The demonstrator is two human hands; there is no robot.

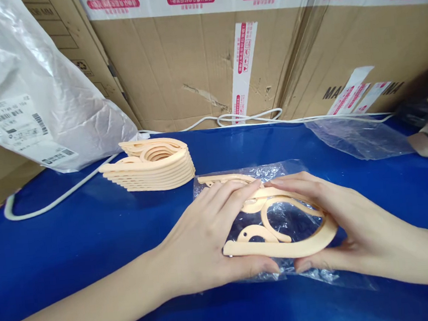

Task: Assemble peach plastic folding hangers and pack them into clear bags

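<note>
Between my two hands is a cream-coloured folding hanger [283,248], folded up, lying over a clear plastic bag [294,167]. My left hand [202,237] is closed round its left end, fingers along the far side and thumb at the near side. Round the curved right end, my right hand [349,223] grips in the same way. Another cream piece [208,180] shows past my left fingers; whether it is a separate hanger I cannot tell. Behind my left hand stands a neat stack of matching folded hangers [154,174].
Large taped cardboard boxes [178,68] line the back of the blue table [73,229]. A white plastic parcel bag [41,91] with labels leans at the left. A white cable [66,195] runs along the back. Another clear bag [359,139] lies at the right.
</note>
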